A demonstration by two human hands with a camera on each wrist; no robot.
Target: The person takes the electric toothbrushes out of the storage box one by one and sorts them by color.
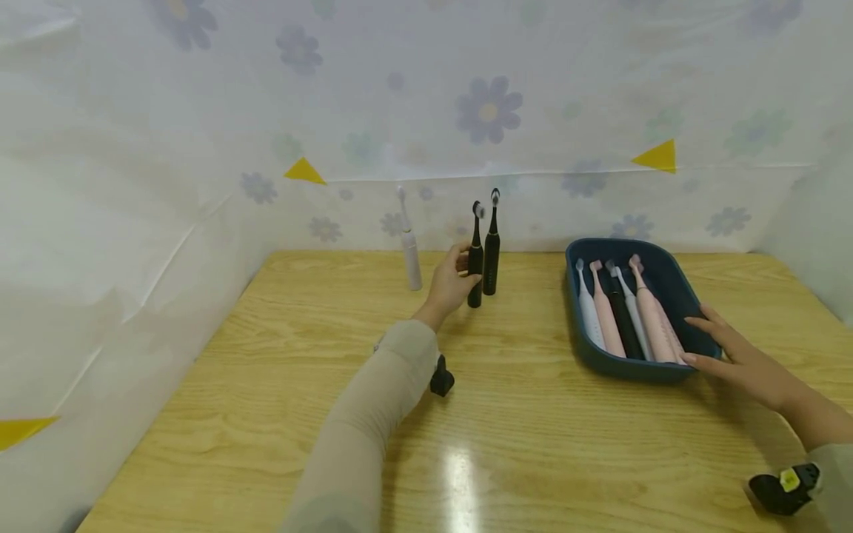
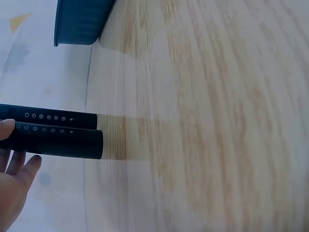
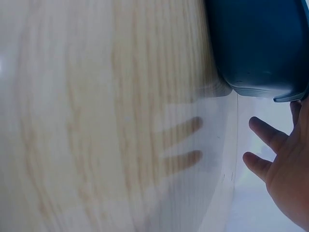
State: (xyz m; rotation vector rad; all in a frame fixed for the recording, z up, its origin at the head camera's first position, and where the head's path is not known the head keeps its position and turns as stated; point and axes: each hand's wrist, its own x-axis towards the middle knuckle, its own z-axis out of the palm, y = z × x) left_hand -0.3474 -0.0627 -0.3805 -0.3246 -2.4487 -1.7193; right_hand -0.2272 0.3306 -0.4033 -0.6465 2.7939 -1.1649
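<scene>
My left hand point(image 1: 451, 285) pinches a black electric toothbrush point(image 1: 474, 263) by its handle, thumb on one side and fingers on the other. The brush is upright over the wooden table. Close behind it, a second black electric toothbrush point(image 1: 492, 259) stands upright; their handles overlap in the left wrist view. Left of them stands a white electric toothbrush point(image 1: 412, 259). At the right, my right hand point(image 1: 743, 363) is at the rim of a dark blue bin point(image 1: 623, 365), its fingers spread. Inside lie several electric toothbrushes, white, pink and one black point(image 1: 626, 318).
The wooden table point(image 1: 520, 444) meets a flower-patterned sheet point(image 1: 400, 111) at the back and left. Yellow triangles point(image 1: 656, 157) are fixed to that sheet. Each wrist carries a small black camera mount point(image 1: 442, 377).
</scene>
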